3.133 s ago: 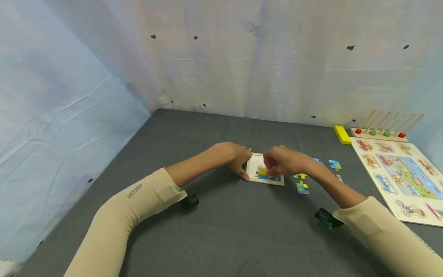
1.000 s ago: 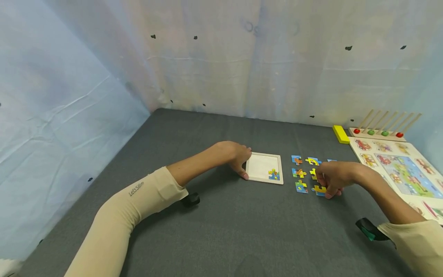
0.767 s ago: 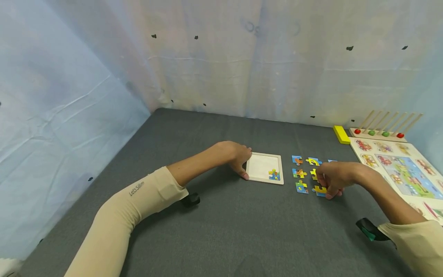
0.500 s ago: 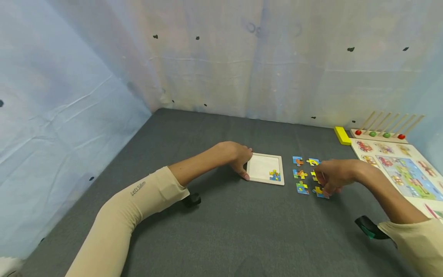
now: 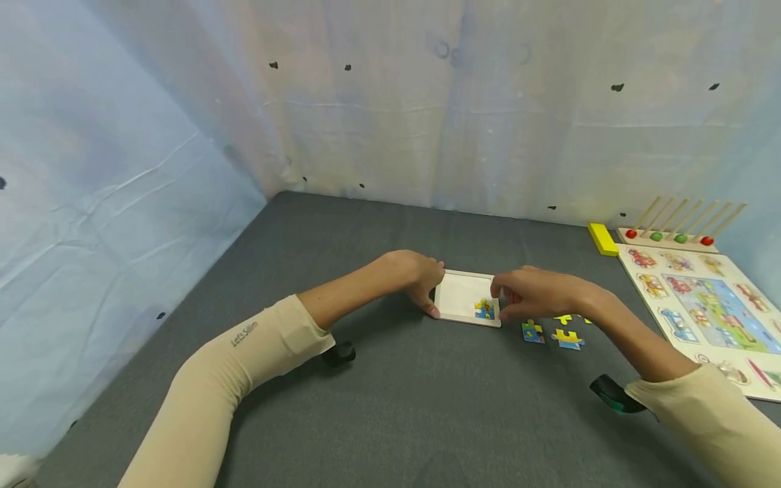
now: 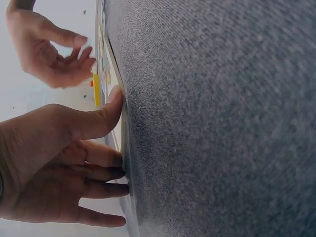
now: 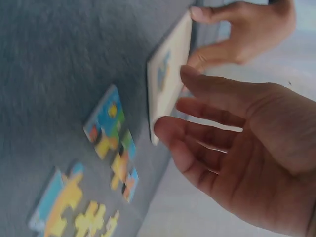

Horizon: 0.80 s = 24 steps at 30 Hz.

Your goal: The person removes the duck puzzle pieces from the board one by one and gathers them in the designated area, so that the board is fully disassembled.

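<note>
My left hand [image 5: 421, 281] grips the left side of a small wooden puzzle tray [image 5: 457, 291], its thumb [image 6: 114, 96] on the front rim and its fingers round the far side. One blue and yellow jigsaw piece [image 5: 485, 310] lies in the tray's front right corner. Over the tray's right edge hovers my right hand [image 5: 537, 293], thumb and fingers bent apart with nothing between them. On the table to its right lie several loose pieces, among them a green and blue one [image 5: 533, 332] and a yellow and blue one [image 5: 568, 339]. Others are partly hidden under the right forearm.
A large picture board [image 5: 708, 315] lies at the right, with a yellow block [image 5: 603, 239] at its far corner. Behind it stands a peg rack [image 5: 668, 240] with red and green beads. A pale sheet [image 5: 390, 122] hangs behind the dark table.
My right hand went from the tray to the loose pieces, then back left to the tray's edge. A yellow and blue piece moved from the tray to the table. My left hand stays put.
</note>
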{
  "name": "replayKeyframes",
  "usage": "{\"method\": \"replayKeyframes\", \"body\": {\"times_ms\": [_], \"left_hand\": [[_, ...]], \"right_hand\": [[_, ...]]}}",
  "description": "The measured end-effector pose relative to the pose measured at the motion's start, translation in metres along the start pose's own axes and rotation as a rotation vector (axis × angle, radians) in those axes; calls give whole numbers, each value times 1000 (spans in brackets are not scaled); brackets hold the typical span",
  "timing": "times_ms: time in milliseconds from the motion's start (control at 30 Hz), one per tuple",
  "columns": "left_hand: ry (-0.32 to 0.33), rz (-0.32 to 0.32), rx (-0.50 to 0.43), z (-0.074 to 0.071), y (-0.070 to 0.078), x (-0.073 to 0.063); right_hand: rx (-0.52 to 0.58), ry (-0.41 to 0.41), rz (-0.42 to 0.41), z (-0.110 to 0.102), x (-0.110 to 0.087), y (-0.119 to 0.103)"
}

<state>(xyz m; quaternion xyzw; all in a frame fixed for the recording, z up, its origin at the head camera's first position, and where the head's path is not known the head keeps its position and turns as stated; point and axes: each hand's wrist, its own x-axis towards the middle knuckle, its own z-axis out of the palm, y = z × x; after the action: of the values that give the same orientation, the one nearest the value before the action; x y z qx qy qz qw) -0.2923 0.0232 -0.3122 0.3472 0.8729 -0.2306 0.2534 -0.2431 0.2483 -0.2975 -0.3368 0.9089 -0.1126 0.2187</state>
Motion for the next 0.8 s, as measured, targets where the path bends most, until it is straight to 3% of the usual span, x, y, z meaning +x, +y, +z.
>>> {"method": "replayKeyframes", "body": {"times_ms": [100, 400, 800], "left_hand": [[14, 4, 6, 1, 0, 0], [30, -6, 5, 2, 0, 0], [63, 23, 0, 4, 0, -3]], "right_hand": [[-12, 41, -22, 7, 11, -4], [-118, 97, 24, 17, 29, -11], [37, 168, 104, 19, 26, -10]]}}
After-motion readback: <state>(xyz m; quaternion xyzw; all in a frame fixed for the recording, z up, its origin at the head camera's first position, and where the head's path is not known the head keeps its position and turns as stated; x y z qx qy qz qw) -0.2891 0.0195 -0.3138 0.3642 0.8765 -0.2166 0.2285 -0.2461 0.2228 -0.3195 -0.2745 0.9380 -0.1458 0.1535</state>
